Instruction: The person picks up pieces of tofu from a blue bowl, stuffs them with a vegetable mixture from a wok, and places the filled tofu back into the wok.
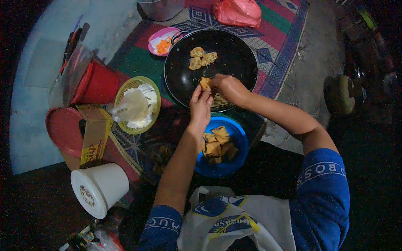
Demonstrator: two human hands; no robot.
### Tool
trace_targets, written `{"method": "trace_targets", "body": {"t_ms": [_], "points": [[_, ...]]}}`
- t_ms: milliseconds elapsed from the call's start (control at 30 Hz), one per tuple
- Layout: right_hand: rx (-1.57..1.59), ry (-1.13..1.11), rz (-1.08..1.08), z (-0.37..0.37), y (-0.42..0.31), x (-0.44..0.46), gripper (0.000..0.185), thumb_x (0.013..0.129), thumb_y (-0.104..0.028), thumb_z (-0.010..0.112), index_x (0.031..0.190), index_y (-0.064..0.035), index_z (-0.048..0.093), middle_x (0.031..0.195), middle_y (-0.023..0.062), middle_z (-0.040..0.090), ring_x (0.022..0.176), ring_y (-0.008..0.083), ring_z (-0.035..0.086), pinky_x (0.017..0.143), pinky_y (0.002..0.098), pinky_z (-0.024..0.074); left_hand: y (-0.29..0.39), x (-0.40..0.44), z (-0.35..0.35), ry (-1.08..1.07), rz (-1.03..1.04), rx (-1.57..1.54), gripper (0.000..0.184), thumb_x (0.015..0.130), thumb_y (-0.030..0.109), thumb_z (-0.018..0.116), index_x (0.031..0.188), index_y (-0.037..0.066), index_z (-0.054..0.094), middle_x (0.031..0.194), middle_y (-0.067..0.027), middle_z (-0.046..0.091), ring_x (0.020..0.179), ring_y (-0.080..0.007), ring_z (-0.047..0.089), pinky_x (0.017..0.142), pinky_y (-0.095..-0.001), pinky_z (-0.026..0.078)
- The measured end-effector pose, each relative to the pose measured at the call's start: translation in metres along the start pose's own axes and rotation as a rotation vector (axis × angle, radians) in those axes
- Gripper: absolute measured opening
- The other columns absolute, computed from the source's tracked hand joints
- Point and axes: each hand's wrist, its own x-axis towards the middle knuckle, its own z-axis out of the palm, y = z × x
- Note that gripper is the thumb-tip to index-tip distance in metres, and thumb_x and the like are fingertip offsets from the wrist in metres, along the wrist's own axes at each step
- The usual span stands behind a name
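Observation:
My left hand [201, 109] holds a golden-brown piece of food [205, 83] between its fingertips, over the near part of a large black wok [180, 71]. Touching or almost touching that piece from the right is my right hand [229, 88], its fingers drawn together; what they pinch is too small to make out. Pale shreds [219, 101] lie in the wok just below my hands. Several filled pieces [202, 57] sit farther back in it. Below the wok, a blue bowl [240, 146] holds several square fried pieces [214, 148].
A pink dish [155, 38] with orange shreds stands behind the wok's left edge. To the left are a yellow-green basket [157, 94] with a plastic bag, a red container [98, 83], a cardboard box [93, 138] and a white bucket [109, 184]. A red bag [238, 12] lies at the back.

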Motion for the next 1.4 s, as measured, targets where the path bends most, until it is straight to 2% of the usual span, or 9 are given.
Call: {"method": "trace_targets", "body": {"t_ms": [200, 300, 367, 667, 1000, 1100, 1200, 1300, 1400], "points": [[-0.126, -0.067, -0.052, -0.002, -0.002, 0.003, 0.014, 0.066, -0.007, 0.05, 0.078, -0.0029, 0.056, 0.08, 0.0156, 0.054, 0.075, 0.0323, 0.056, 0.065, 0.0377, 0.0466, -0.003, -0.001, -0.003, -0.053, 0.003, -0.017, 0.037, 0.079, 0.005, 0.051, 0.114, 0.005, 0.04, 0.104, -0.0021, 0.044, 0.089, -0.0114, 0.046, 0.075, -0.0253, 0.039], [-0.008, 0.112, -0.052, 0.01, 0.008, 0.006, 0.022, 0.063, -0.004, 0.056, 0.085, -0.0073, 0.058, 0.078, 0.0124, 0.053, 0.071, 0.0286, 0.055, 0.061, 0.036, 0.045, -0.001, -0.001, -0.003, -0.129, 0.038, -0.074, 0.034, 0.08, 0.006, 0.05, 0.113, 0.006, 0.041, 0.104, -0.0021, 0.045, 0.089, -0.0116, 0.046, 0.077, -0.026, 0.039], [0.225, 0.199, 0.111, 0.005, 0.003, 0.008, 0.026, 0.061, -0.003, 0.059, 0.087, -0.0062, 0.056, 0.078, 0.0123, 0.052, 0.074, 0.0288, 0.054, 0.062, 0.0366, 0.0445, -0.001, 0.0, -0.004, -0.11, 0.046, -0.052, 0.033, 0.08, 0.007, 0.049, 0.113, 0.008, 0.042, 0.103, -0.0015, 0.047, 0.092, -0.0123, 0.046, 0.08, -0.0257, 0.038], [0.071, -0.023, -0.114, 0.007, -0.002, -0.002, 0.02, 0.066, -0.008, 0.055, 0.085, -0.0042, 0.057, 0.079, 0.0142, 0.051, 0.076, 0.0315, 0.054, 0.066, 0.038, 0.0445, -0.006, 0.006, -0.009, -0.055, 0.068, 0.04, 0.031, 0.081, 0.008, 0.049, 0.111, 0.009, 0.044, 0.098, 0.0014, 0.05, 0.088, -0.0101, 0.048, 0.076, -0.0239, 0.038], [0.065, 0.081, -0.094, 0.007, 0.0, 0.01, 0.019, 0.065, -0.008, 0.057, 0.084, -0.0046, 0.058, 0.075, 0.0128, 0.054, 0.072, 0.0308, 0.054, 0.061, 0.0361, 0.0446, 0.003, -0.008, 0.005, -0.018, 0.068, 0.094, 0.037, 0.08, 0.01, 0.05, 0.116, 0.011, 0.041, 0.099, 0.0016, 0.048, 0.087, -0.0076, 0.046, 0.073, -0.0221, 0.038], [-0.069, -0.045, -0.042, 0.0, -0.01, 0.013, 0.022, 0.062, -0.007, 0.055, 0.084, -0.0058, 0.058, 0.081, 0.0133, 0.055, 0.078, 0.03, 0.055, 0.065, 0.038, 0.0453, 0.004, -0.01, 0.006, -0.048, 0.063, 0.013, 0.036, 0.08, 0.01, 0.05, 0.115, 0.012, 0.041, 0.101, 0.0015, 0.047, 0.086, -0.0075, 0.046, 0.073, -0.0225, 0.038], [0.062, -0.037, 0.0, 0.002, -0.001, 0.019, 0.019, 0.064, -0.007, 0.055, 0.082, -0.0059, 0.058, 0.079, 0.0119, 0.056, 0.078, 0.0258, 0.056, 0.065, 0.0351, 0.0454, 0.002, -0.001, -0.005, -0.108, 0.046, -0.059, 0.033, 0.081, 0.009, 0.049, 0.113, 0.011, 0.041, 0.105, 0.0001, 0.046, 0.089, -0.01, 0.047, 0.075, -0.0242, 0.039], [0.732, -0.014, 0.186, -0.004, 0.011, 0.02, 0.006, 0.072, -0.007, 0.053, 0.077, -0.0055, 0.056, 0.073, 0.0082, 0.058, 0.069, 0.0167, 0.056, 0.066, 0.0291, 0.0445, 0.007, 0.0, -0.006, -0.074, 0.058, -0.08, 0.032, 0.082, 0.01, 0.049, 0.112, 0.008, 0.04, 0.107, -0.0024, 0.047, 0.097, -0.0133, 0.047, 0.083, -0.0277, 0.039], [0.508, -0.019, 0.032, -0.005, 0.016, 0.011, 0.007, 0.073, -0.005, 0.054, 0.079, -0.003, 0.057, 0.075, 0.0056, 0.058, 0.071, 0.0129, 0.055, 0.064, 0.0263, 0.0434, 0.01, -0.001, -0.003, -0.121, 0.084, -0.089, 0.03, 0.082, 0.01, 0.048, 0.111, 0.008, 0.042, 0.106, -0.0024, 0.047, 0.097, -0.0129, 0.046, 0.083, -0.0283, 0.039]]}}
